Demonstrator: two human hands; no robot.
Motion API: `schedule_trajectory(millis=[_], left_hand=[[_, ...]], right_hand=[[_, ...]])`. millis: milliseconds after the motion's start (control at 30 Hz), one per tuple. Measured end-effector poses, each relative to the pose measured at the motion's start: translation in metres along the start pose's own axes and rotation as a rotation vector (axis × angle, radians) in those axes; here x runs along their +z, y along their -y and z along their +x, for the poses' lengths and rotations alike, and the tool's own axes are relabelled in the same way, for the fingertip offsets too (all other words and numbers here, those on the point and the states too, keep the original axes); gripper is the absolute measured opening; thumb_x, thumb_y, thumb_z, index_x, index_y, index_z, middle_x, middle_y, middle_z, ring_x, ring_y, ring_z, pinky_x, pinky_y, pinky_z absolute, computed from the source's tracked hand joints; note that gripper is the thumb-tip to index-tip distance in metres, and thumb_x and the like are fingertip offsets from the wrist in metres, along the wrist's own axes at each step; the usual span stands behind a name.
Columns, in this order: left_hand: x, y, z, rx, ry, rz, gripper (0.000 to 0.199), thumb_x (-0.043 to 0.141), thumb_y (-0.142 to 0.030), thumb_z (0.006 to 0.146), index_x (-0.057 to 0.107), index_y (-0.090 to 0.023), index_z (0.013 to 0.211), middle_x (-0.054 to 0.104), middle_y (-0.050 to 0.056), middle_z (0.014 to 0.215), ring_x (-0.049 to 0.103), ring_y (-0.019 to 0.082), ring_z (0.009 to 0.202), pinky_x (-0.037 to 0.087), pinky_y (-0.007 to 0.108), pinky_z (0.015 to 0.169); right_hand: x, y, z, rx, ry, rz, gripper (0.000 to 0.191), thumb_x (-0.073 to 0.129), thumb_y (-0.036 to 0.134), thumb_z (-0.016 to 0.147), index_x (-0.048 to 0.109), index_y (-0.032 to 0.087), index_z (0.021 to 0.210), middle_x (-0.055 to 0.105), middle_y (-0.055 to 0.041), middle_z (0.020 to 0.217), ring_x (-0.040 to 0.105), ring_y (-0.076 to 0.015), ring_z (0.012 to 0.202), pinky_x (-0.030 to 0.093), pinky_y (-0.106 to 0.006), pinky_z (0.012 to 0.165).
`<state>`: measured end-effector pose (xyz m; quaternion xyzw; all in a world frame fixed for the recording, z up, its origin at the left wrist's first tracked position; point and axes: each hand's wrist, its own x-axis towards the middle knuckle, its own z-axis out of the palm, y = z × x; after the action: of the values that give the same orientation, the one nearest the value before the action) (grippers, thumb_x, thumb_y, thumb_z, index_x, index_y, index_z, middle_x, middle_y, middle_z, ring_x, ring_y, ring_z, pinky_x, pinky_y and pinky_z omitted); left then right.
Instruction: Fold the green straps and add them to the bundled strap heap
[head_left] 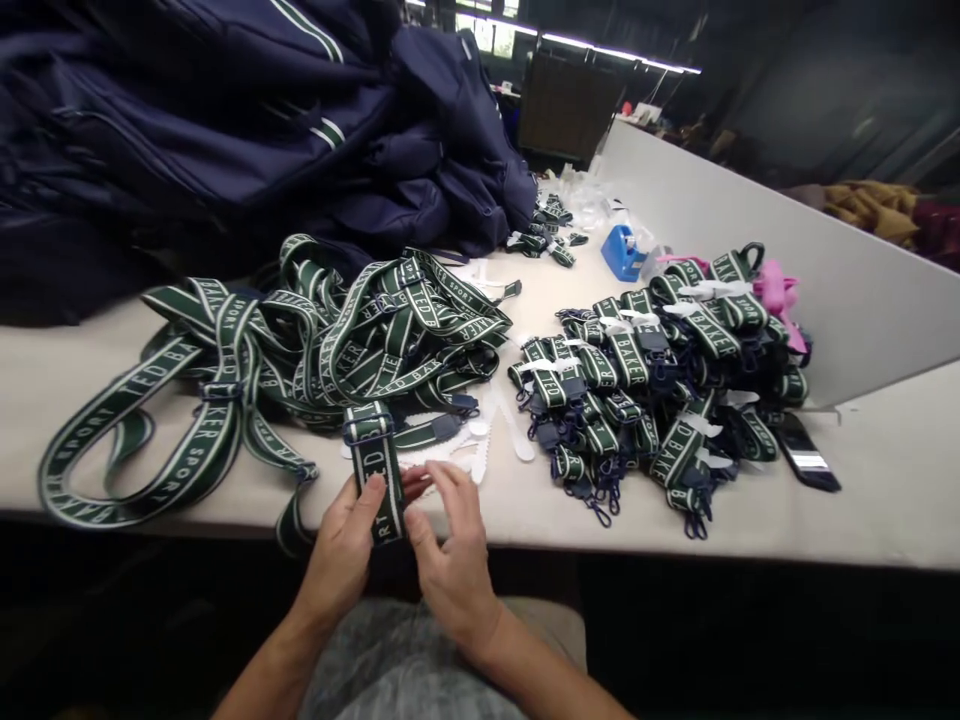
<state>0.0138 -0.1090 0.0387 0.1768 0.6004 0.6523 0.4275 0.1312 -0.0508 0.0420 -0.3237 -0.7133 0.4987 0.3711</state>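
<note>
My left hand point(346, 535) grips a folded green strap point(379, 470) with white lettering and a dark blue buckle at its upper end, the thumb lying across its front. Beside the strap's right edge is my right hand point(450, 545), its thumb and fingers apart, with nothing visible between them. A tangled heap of loose green straps point(300, 350) lies on the table beyond and to the left. On the right are many folded straps point(626, 360) bound with white ties, dark hooks showing at their ends. White plastic ties point(514, 430) lie between the two piles.
Large navy bags point(225, 130) are heaped at the back left. A blue tape dispenser point(622, 253) stands behind the bundles, with a pink object point(776, 290) on their right. A phone point(806, 455) lies near the right front of the table point(885, 490). A pale partition point(787, 260) rises at the right.
</note>
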Motion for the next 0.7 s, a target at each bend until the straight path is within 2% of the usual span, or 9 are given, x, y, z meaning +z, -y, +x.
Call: schedule_trajectory(millis=[67,133,233,300,400,467,567,633,700], left_hand=[[-0.008,-0.002,-0.008,-0.035,0.126,0.1,0.048,0.059,-0.055,0.09,0.062,-0.016,0.118,0.075,0.009,0.095,0.07,0.022,0.077,0.055,0.028,0.066],[-0.013,0.0,-0.017,-0.087,0.323,0.228,0.045,0.056,-0.057,0.091,0.066,-0.015,0.103,0.073,0.007,0.078,0.068,0.02,0.067,0.053,0.026,0.06],[-0.013,0.007,-0.027,-0.16,0.483,0.299,0.048,0.053,-0.06,0.092,0.068,-0.015,0.086,0.072,0.008,0.071,0.069,0.021,0.064,0.055,0.027,0.064],[-0.009,0.012,-0.03,-0.195,0.485,0.269,0.048,0.053,-0.06,0.091,0.067,-0.015,0.087,0.071,0.008,0.07,0.068,0.02,0.062,0.053,0.025,0.059],[0.001,0.018,-0.032,-0.184,0.421,0.231,0.043,0.057,-0.058,0.09,0.063,-0.017,0.103,0.071,0.004,0.069,0.064,0.017,0.058,0.048,0.022,0.053],[0.004,0.023,-0.033,-0.149,0.355,0.223,0.044,0.059,-0.056,0.089,0.058,-0.019,0.113,0.07,0.002,0.07,0.061,0.015,0.055,0.048,0.022,0.054],[-0.001,0.029,-0.034,-0.101,0.305,0.244,0.046,0.058,-0.058,0.088,0.055,-0.021,0.115,0.068,0.001,0.07,0.059,0.015,0.051,0.048,0.023,0.053],[-0.01,0.029,-0.034,-0.052,0.251,0.291,0.042,0.059,-0.058,0.087,0.058,-0.021,0.106,0.068,0.0,0.07,0.058,0.015,0.05,0.047,0.024,0.053],[-0.018,0.026,-0.035,-0.001,0.165,0.333,0.036,0.059,-0.057,0.087,0.062,-0.022,0.094,0.067,0.0,0.071,0.057,0.014,0.051,0.046,0.023,0.056]], right_hand=[[-0.012,0.001,0.011,0.101,0.034,0.12,0.061,0.073,0.04,0.084,0.053,0.02,0.138,0.057,-0.0128,0.137,0.053,-0.0273,0.128,0.045,-0.046,0.11],[-0.023,0.002,0.018,0.276,0.274,0.349,0.069,0.08,0.045,0.076,0.054,0.022,0.135,0.065,-0.011,0.127,0.067,-0.0252,0.102,0.06,-0.039,0.083],[-0.031,0.002,0.018,0.481,0.553,0.695,0.06,0.079,0.049,0.075,0.061,0.021,0.125,0.072,-0.0106,0.114,0.066,-0.015,0.055,0.052,-0.024,0.041],[-0.03,0.003,0.013,0.472,0.509,0.772,0.053,0.08,0.049,0.075,0.066,0.019,0.116,0.072,-0.0119,0.115,0.061,-0.0105,0.046,0.045,-0.019,0.034],[-0.026,0.005,0.008,0.37,0.323,0.715,0.044,0.077,0.05,0.078,0.072,0.02,0.111,0.072,-0.0106,0.117,0.056,-0.0057,0.043,0.04,-0.016,0.033],[-0.026,0.003,0.011,0.351,0.258,0.661,0.041,0.077,0.048,0.078,0.074,0.02,0.108,0.074,-0.0089,0.111,0.057,-0.0067,0.046,0.045,-0.018,0.038],[-0.04,-0.006,0.026,0.36,0.367,0.549,0.047,0.084,0.038,0.07,0.073,0.019,0.112,0.075,-0.0072,0.106,0.07,-0.0171,0.078,0.058,-0.027,0.07],[-0.059,-0.017,0.042,0.319,0.381,0.352,0.053,0.083,0.028,0.071,0.068,0.018,0.121,0.072,-0.0085,0.115,0.069,-0.0218,0.097,0.057,-0.031,0.083],[-0.079,-0.028,0.061,0.267,0.206,-0.054,0.045,0.072,0.02,0.081,0.064,0.016,0.126,0.067,-0.0118,0.123,0.068,-0.0219,0.099,0.056,-0.033,0.086]])
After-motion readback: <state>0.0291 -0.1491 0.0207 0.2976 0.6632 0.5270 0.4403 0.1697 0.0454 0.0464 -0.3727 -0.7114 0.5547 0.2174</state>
